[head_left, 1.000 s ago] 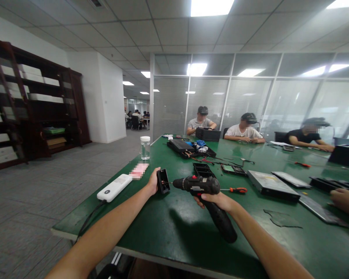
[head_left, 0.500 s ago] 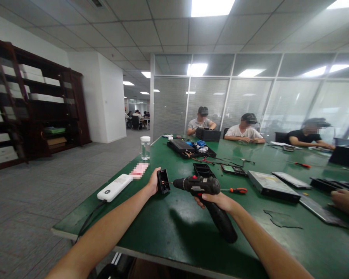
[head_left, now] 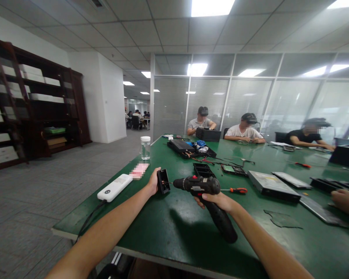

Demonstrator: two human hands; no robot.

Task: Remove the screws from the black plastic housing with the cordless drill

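Nothing has visibly shifted since the earlier frame. Over the smooth green tabletop [head_left: 147,228], the right hand [head_left: 219,200] grips a black, pistol-shaped drill [head_left: 202,185]; left of the drill, facing its tip, the left hand [head_left: 154,181] clasps a hollow rectangular black casing [head_left: 165,187]. Right of the drill lies a slim orange-handled screwdriver [head_left: 239,190].

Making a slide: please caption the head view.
Left hand holding a black open rectangular box; right hand aiming a black-and-red power drill at it.

Carries across green tabletop [head_left: 151,228]: white corded device [head_left: 116,187] near left edge, lidded clear jar [head_left: 145,148], black compartmented tray [head_left: 203,169], orange-handled screwdriver [head_left: 238,190], silver-topped flat box [head_left: 272,186], thin irregular sheet [head_left: 282,219].
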